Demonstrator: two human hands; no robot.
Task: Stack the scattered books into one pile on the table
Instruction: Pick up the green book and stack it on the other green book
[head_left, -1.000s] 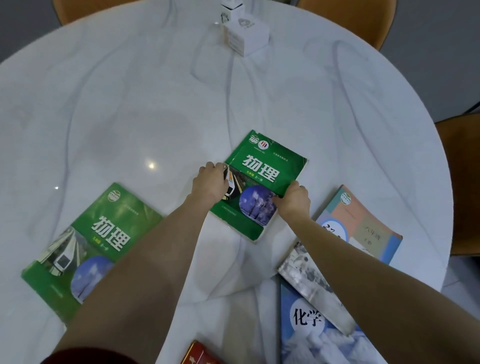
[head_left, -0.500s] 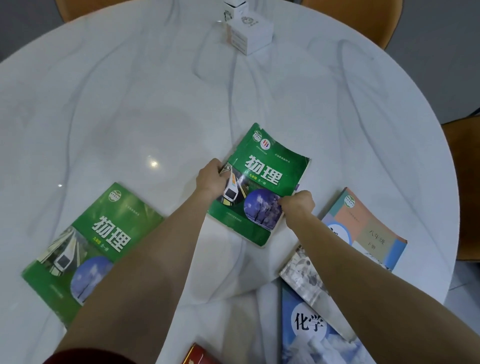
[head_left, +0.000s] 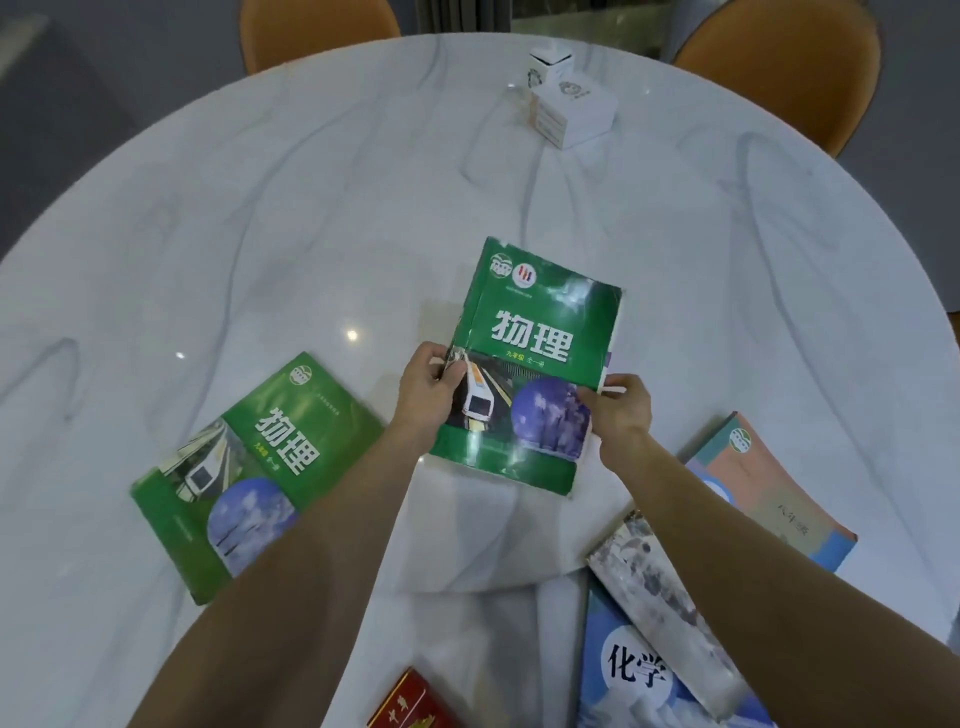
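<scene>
A green physics book (head_left: 540, 358) is held just above the middle of the round white marble table (head_left: 311, 208). My left hand (head_left: 428, 387) grips its left edge and my right hand (head_left: 621, 408) grips its right edge. A second green physics book (head_left: 249, 467) lies flat at the left, partly under my left forearm. At the right lie a pink-and-blue book (head_left: 769, 488), a grey book (head_left: 660, 597) and a blue chemistry book (head_left: 634, 675), overlapping one another. A red book (head_left: 410, 701) shows at the bottom edge.
Two white boxes (head_left: 566, 104) stand at the far side of the table. Orange chairs (head_left: 779, 62) ring the far edge, with another chair (head_left: 317, 26) at the back left. The table's right rim curves close to the pink-and-blue book.
Both hands have lifted the middle green book off the table and turned it squarer to me. The other books have not moved.
</scene>
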